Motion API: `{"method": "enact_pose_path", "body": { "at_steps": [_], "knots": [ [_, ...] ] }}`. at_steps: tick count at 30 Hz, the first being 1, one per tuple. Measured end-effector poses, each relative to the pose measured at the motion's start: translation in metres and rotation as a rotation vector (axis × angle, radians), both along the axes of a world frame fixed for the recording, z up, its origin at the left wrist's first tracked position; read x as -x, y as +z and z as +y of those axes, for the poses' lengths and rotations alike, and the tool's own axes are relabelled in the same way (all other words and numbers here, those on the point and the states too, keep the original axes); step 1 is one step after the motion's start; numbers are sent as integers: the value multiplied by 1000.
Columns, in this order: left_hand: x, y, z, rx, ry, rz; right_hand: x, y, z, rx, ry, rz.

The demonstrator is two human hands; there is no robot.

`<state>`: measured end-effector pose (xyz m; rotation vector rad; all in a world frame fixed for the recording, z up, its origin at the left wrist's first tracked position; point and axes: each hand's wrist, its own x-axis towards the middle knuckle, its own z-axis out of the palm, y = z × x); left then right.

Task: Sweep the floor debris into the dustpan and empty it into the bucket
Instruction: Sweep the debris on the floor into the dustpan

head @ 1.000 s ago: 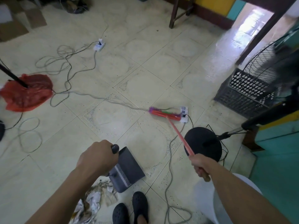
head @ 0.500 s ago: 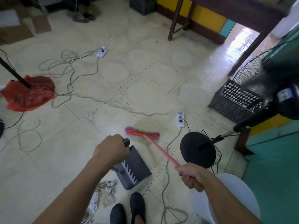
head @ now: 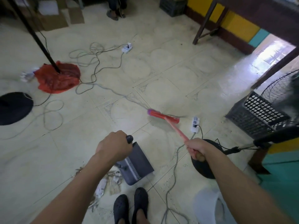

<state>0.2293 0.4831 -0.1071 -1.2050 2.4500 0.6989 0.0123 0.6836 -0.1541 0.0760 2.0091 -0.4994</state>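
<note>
While left hand [head: 113, 147] still tight round dustpan [head: 139, 164], right hand [head: 198, 148] round broom [head: 163, 117], its head farther out now.

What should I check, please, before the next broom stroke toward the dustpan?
1. Grip on the dustpan handle: ok, the left hand holds it.
2. Grip on the broom handle: ok, the right hand holds it.
3. Lip of the dustpan flat on the floor: cannot tell.
4. The broom head clear of the power strip: not ok, close beside it.
5. The grey cable out of the way: not ok, it runs beside the dustpan.
6. Debris ahead of the broom: not ok, the paper scraps lie by the shoes, behind the dustpan.
</note>
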Motion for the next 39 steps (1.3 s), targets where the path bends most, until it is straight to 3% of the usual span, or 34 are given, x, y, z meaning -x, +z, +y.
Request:
{"method": "enact_pose_path", "body": {
  "at_steps": [7, 11, 20, 32, 39],
  "knots": [
    [-28, -10, -13, 48, 75, -80, -23, -60, -49, -130, 90, 18],
    [-47, -15, -23, 64, 109, -112, -62, -91, -56, -269, 286, 21],
    [-78, -11, -42, 45, 116, -104, -149, -96, -37, -407, 488, -142],
    [-118, 10, -75, -26, 121, -61, -224, -21, -73, -274, 510, -208],
    [-151, 22, -90, -45, 150, -43, -229, 23, -79, -127, 381, -394]
  ]
}}
